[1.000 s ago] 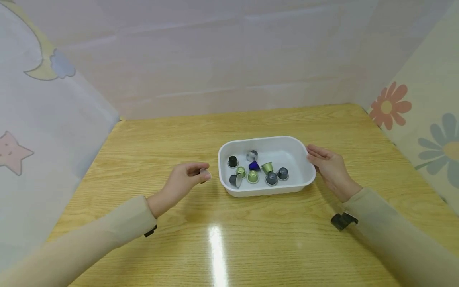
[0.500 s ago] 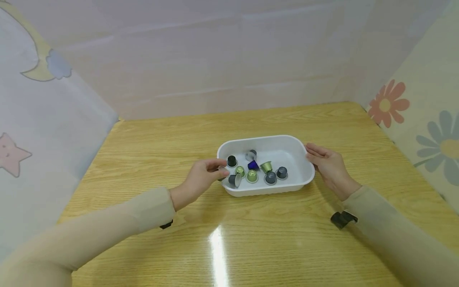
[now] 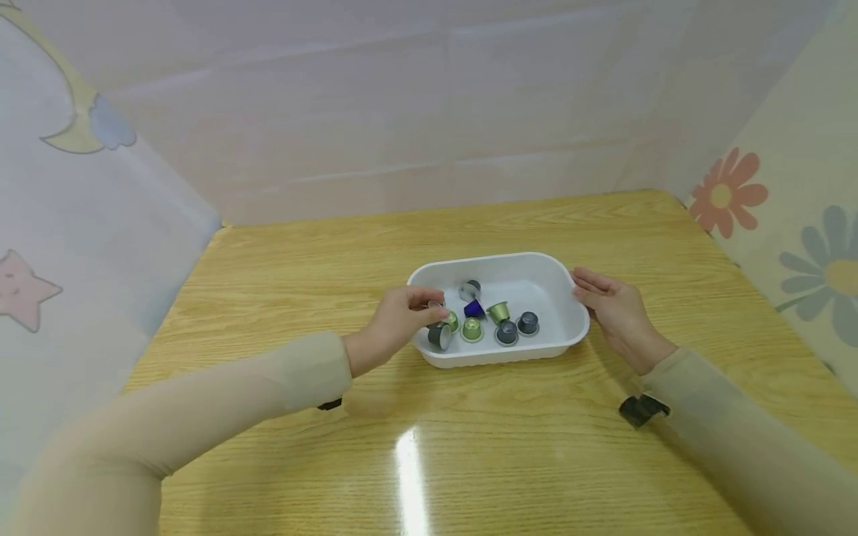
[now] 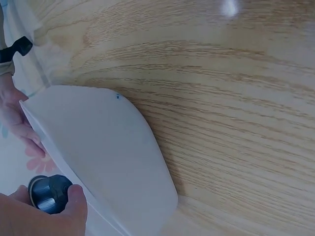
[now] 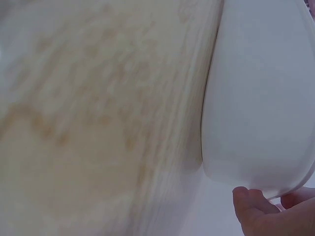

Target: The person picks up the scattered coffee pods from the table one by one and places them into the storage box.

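A dark coffee capsule (image 4: 50, 192) with a silvery rim is pinched between the thumb and fingers of my left hand (image 3: 394, 324). That hand reaches over the left end of a white plastic bin (image 3: 492, 360), above the capsules lying inside. Among these are green capsules (image 3: 472, 329), dark grey capsules (image 3: 528, 322), a purple capsule (image 3: 473, 309) and a capsule on its side with its pale lid showing (image 3: 440, 336). My left fingers hide part of the bin's left side. My right hand (image 3: 618, 316) grips the bin's right end at the rim, fingertips against the outer wall.
The bin stands on a wood-grain table (image 3: 302, 260). A pale wall sheet (image 3: 429, 112) rises behind the table, with printed sheets on both sides. A bright reflection lies on the tabletop in front. Black straps show at both wrists.
My left hand has moved right, from beside the bin to over its left end, carrying the dark coffee capsule. My right hand stays at the bin's right end.
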The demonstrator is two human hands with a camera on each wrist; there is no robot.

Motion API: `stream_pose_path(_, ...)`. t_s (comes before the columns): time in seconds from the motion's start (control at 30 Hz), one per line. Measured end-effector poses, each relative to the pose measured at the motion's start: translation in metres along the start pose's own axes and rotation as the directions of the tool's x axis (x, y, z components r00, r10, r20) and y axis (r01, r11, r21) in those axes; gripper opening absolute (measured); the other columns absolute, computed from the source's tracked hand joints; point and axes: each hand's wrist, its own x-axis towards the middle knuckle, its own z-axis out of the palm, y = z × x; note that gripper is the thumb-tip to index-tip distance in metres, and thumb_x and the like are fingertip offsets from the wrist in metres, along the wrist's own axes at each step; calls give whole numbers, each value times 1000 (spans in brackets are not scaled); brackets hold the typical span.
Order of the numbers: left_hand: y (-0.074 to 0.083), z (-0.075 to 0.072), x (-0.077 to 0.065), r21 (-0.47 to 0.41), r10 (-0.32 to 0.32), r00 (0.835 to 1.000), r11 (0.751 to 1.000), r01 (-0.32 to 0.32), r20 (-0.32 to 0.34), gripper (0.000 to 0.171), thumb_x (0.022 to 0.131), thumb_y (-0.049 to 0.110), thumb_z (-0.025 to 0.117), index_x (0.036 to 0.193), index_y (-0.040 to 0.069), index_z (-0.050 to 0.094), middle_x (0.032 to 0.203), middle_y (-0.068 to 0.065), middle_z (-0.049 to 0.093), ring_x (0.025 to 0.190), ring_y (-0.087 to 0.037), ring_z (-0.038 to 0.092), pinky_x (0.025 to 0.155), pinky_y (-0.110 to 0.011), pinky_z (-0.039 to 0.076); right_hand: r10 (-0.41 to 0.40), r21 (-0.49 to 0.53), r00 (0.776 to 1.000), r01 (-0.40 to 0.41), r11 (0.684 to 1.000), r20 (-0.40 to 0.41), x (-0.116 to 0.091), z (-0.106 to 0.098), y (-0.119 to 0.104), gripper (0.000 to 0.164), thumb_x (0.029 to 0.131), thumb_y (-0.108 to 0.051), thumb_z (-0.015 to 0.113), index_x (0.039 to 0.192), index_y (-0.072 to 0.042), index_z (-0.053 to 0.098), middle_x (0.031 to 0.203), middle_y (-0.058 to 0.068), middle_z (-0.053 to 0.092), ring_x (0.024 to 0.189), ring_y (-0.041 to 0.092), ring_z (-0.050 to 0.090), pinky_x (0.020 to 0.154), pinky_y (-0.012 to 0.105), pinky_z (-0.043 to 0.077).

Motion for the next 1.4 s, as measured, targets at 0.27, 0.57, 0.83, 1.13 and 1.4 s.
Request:
stream_pose_path(0.27,10,15,11,-27,16,1000,1000,-16,-3,31,92,11,68,120,-3,64,120,-14,65,106,-21,60,93,-32,51,7,-35,1000,-7,999,-3,1,-1,0,56,99,-9,57,148,1,33,151,17,31,130,9,45,83,10,49)
stream_pose_path(0.57,22,26,23,-95,29,999,995,-31,-22,28,93,9,67,117,-3,64,112,-12,66,97,-19,62,90,-32,52,0,-9,1000,0,1000,-5,0,-1,0,57,98,-7,58,148,3,33,150,15,34,115,-2,55,82,10,49)
stream_pose_path(0.83,32,31,36,-37,49,999,998,-50,-6,31,93,13,68,119,0,63,121,-10,63,106,-20,59,93,-28,49,-1,-15,1000,0,1000,-2,0,-1,0,57,98,-8,58,148,2,33,151,16,32,120,1,52,83,10,49)
stream_pose_path(1.13,37,38,48,-1,64,997,998,-64,38,39,93,17,68,126,-3,59,131,-12,59,113,-20,55,96,-28,46,13,-33,1000,-13,999,-3,0,0,-1,56,98,-8,57,148,1,33,152,16,32,125,5,50,83,11,49)
stream_pose_path(1.4,40,49,60,26,51,998,998,-53,46,38,94,17,68,126,-1,60,129,-10,60,114,-19,55,98,-28,46,13,-55,1000,-13,998,1,0,1,-2,56,99,-8,56,149,1,32,152,17,31,132,12,44,85,11,48)
